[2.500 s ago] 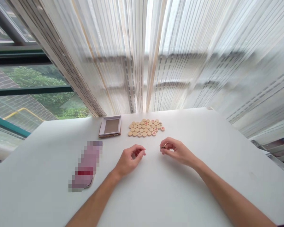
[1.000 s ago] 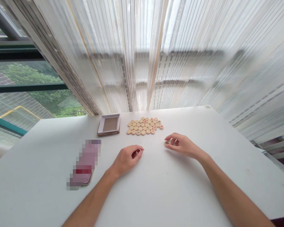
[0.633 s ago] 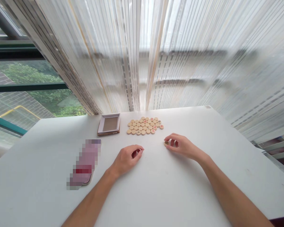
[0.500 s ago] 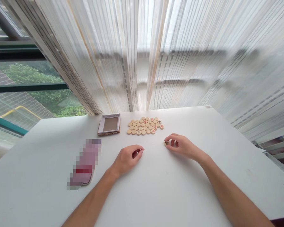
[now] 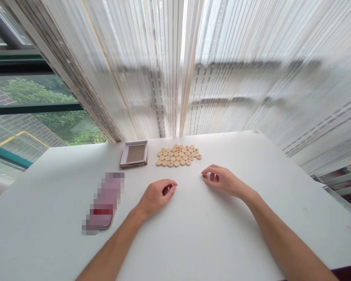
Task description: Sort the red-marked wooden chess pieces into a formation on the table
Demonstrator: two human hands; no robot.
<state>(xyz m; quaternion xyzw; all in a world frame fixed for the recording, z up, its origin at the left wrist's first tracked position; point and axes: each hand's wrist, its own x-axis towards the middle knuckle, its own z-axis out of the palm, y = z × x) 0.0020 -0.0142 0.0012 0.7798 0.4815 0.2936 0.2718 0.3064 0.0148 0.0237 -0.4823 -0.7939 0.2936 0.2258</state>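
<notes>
Between the thumb and fingertips of my right hand (image 5: 222, 180) is a round wooden Chinese chess piece (image 5: 205, 176), a black character on its upper face. It is at or just above the white tabletop; a gap beneath it cannot be made out. My left hand (image 5: 160, 194) rests on the table to the left, fingers curled and thumb close to the index finger, with nothing visible in it. Beyond both hands lies a close-packed group of Chinese chess pieces (image 5: 175, 156). Most show plain faces, while several show red or black characters.
An open shallow box (image 5: 121, 160) with a white inner rim stands left of the pieces. Nearer on the left lies a phone (image 5: 107, 203), its screen blurred out. The white table (image 5: 210, 242) ends at a striped sheer curtain (image 5: 222, 78), with a window at the left.
</notes>
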